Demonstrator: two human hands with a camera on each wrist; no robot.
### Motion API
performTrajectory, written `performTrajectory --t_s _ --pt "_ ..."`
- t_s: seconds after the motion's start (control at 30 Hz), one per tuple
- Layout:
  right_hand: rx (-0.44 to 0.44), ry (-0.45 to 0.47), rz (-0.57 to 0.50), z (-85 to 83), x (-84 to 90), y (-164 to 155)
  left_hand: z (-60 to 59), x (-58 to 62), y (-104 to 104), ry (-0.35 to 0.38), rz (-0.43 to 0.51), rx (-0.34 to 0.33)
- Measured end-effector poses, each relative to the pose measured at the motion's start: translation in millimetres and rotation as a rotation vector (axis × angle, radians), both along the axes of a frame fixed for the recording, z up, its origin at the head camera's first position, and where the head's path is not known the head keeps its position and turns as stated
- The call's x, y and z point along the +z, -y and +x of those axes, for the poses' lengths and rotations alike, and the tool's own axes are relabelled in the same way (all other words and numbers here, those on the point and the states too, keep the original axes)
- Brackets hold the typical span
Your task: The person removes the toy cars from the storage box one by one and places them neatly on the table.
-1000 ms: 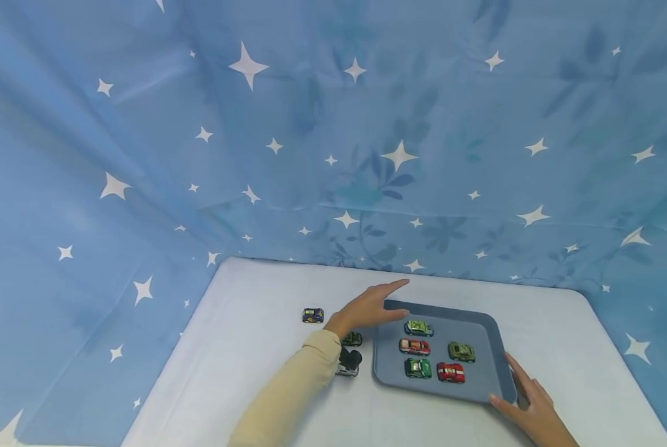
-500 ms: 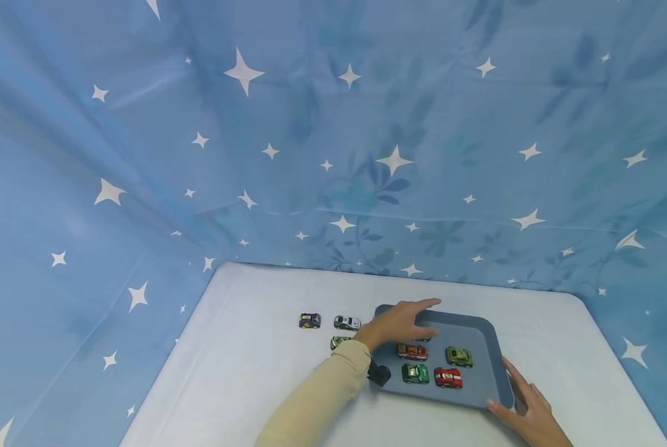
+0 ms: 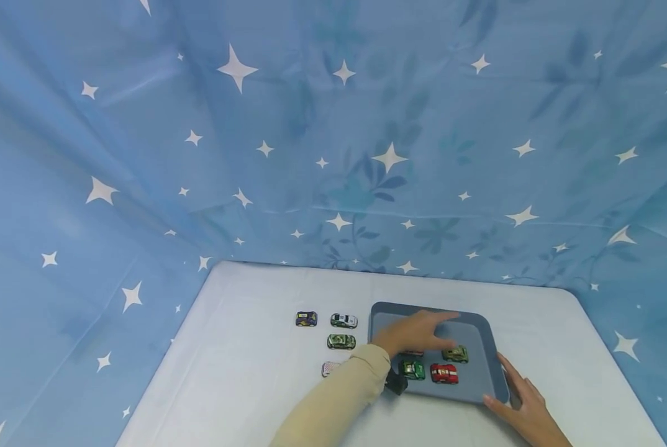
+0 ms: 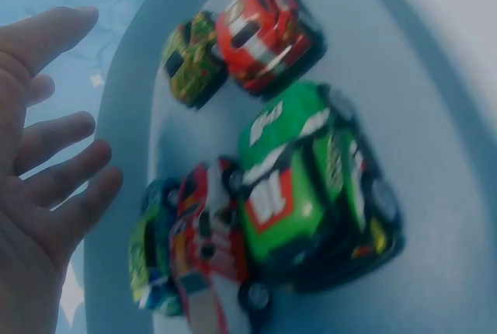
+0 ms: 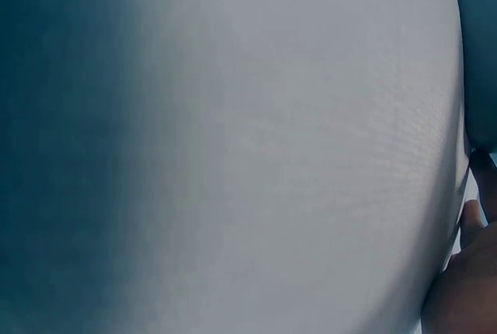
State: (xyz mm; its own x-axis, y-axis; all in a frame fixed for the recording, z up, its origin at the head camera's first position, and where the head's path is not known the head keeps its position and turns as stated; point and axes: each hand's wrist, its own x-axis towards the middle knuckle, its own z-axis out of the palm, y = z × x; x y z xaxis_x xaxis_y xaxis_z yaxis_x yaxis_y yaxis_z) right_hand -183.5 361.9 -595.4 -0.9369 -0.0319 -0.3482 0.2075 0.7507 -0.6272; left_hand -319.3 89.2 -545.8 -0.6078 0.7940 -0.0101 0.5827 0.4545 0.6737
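Now the left hand (image 3: pixel 421 332) is standing farther right than half a second ago, its thumb reaching toward the olive car (image 3: pixel 454 354); the pink car (image 3: pixel 329 369) is coming into view beside the sleeve (image 3: pixel 333 400). Consequence: the left hand's work is lying well inside the tray (image 3: pixel 476 374). Grip: this hand is gripping nothing; its fingers are spreading loosely, clear of the cars in the left wrist view. The right hand (image 3: pixel 526 403) is touching the tray's near-right corner, thumb and forefinger spreading almost straight along the two edges. Tray contents: the olive car is sitting toward the right edge, the red car (image 3: pixel 444 373) just nearer the near edge, the green car (image 3: pixel 413 369) to its left; the striped car (image 4: pixel 208 248) and lime car (image 4: pixel 152 252) are lining up beyond it. Obstruction: the left hand is hiding the lime car and most of the striped one from the head view, and a black device (image 3: pixel 396 382) is overlapping the near edge. Beyond the left edge, the blue car (image 3: pixel 306 318), white car (image 3: pixel 343 320) and camo car (image 3: pixel 341 341) are resting on the table (image 3: pixel 244 347).
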Motion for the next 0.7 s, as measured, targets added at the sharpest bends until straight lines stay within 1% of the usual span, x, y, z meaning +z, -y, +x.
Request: performTrajectory --t_s 0.1,0.27,0.4,0.6,0.7 --pt "0.001 0.006 0.001 -0.2 -0.9 0 4.5 -1.4 -5 0.001 -0.028 0.003" --pt "0.000 -0.005 -0.006 0.1 -1.8 -1 10.1 -4.2 -10 -0.016 -0.042 -0.010" --pt "-0.006 -0.002 -0.008 -0.3 -1.3 -1 11.9 -6.6 -13 -0.059 -0.071 -0.021" --pt "-0.014 0.032 -0.010 -0.9 0.8 0 13.7 -11.3 -20 -0.081 -0.122 -0.011" --pt "-0.021 0.050 -0.013 -0.4 2.0 0 14.6 -15.6 -23 -0.098 -0.152 0.001"
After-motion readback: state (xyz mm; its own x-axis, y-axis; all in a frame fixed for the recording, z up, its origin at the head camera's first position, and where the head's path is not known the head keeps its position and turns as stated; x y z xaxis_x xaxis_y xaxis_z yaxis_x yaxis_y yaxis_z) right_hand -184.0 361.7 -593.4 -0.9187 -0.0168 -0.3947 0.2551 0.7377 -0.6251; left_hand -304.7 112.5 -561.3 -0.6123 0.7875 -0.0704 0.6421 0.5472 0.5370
